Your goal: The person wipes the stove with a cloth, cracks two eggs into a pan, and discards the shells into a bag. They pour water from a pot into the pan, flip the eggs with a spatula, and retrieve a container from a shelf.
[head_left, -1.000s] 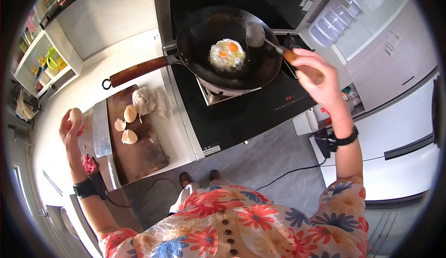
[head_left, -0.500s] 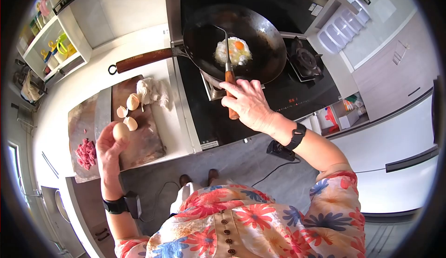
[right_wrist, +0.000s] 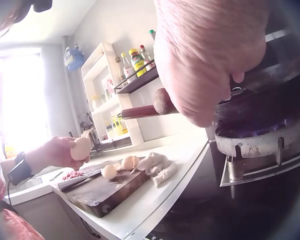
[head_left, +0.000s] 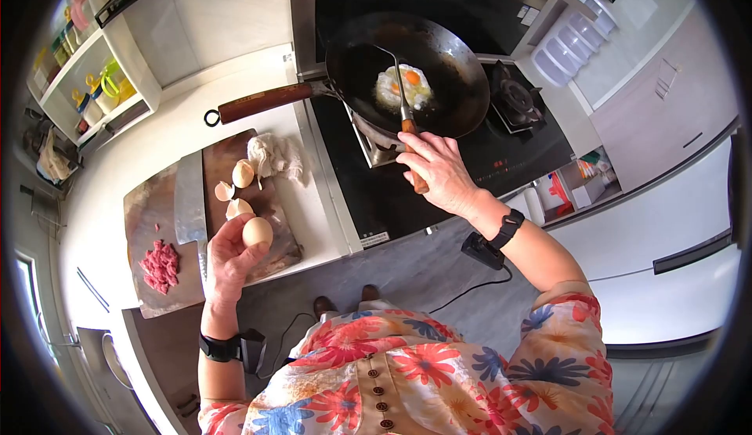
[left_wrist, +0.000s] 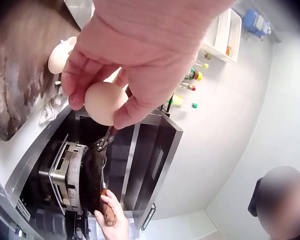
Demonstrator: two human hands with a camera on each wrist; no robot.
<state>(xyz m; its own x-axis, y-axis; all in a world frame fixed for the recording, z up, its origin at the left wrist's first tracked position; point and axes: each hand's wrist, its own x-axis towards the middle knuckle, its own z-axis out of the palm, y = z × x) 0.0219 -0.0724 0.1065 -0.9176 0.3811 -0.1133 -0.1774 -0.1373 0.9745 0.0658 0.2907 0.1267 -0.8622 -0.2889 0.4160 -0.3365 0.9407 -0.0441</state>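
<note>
In the head view my left hand (head_left: 225, 270) pinches a whole egg (head_left: 256, 233) above the near side of the chopping board (head_left: 276, 256). The left wrist view has this egg (left_wrist: 102, 104) between thumb and fingers, its shell unbroken on the visible side. My right hand (head_left: 446, 175) grips the wooden handle of a wok spatula (head_left: 407, 125), whose metal shaft crosses over the wok (head_left: 464, 75). Eggs frying (head_left: 415, 94), with white and orange-yellow yolks, lie inside the wok. Cracked eggshells (head_left: 243, 173) sit on the board. The right wrist view hides the spatula mostly behind my hand.
A cleaver (head_left: 189, 200) lies along the boards, beside a pile of chopped raw meat (head_left: 160, 267). A crumpled cloth (head_left: 274, 158) is behind the shells. The wok's long wooden handle (head_left: 262, 103) reaches left over the counter. Flames (right_wrist: 285, 125) burn beneath the wok; another burner (head_left: 518, 104) stands right.
My left hand has carried the egg rightward, from the far left of the boards to their near side. My right hand has swung the spatula from the wok's right side to its front.
</note>
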